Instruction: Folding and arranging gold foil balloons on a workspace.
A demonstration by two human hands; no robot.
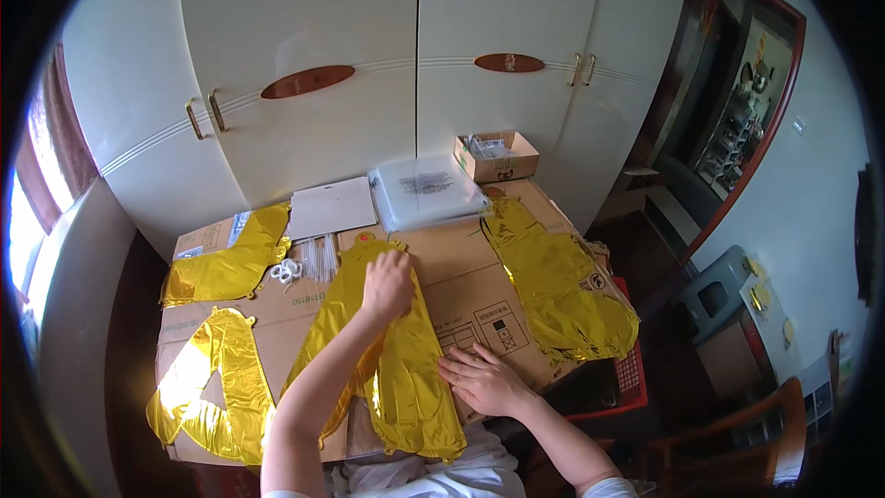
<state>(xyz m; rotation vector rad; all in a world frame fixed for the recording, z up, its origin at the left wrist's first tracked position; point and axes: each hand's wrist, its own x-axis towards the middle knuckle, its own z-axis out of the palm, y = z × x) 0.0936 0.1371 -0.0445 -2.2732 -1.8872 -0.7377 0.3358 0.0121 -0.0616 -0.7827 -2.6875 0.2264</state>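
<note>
A flat gold foil balloon point(406, 360), which looks letter-shaped, lies in front of me on the cardboard. My left hand point(388, 286) is curled closed on its upper part; whether the fingers hold anything is hidden. Flat beside the balloon's right edge rests my right hand point(482, 382), fingers spread, partly on the cardboard. Three more uninflated gold foil balloons lie around: a bent one point(226, 267) at the far left, one with a hole through it point(221, 387) at the near left, and a long one point(558, 286) at the right.
Cardboard point(461, 281) covers the table. White string point(286, 270) and thin clear sticks point(319, 258) lie left of centre. Behind are a grey board point(333, 207), a stack of clear plastic bags point(426, 189) and a small open box point(498, 166). White cabinets point(304, 18) stand beyond.
</note>
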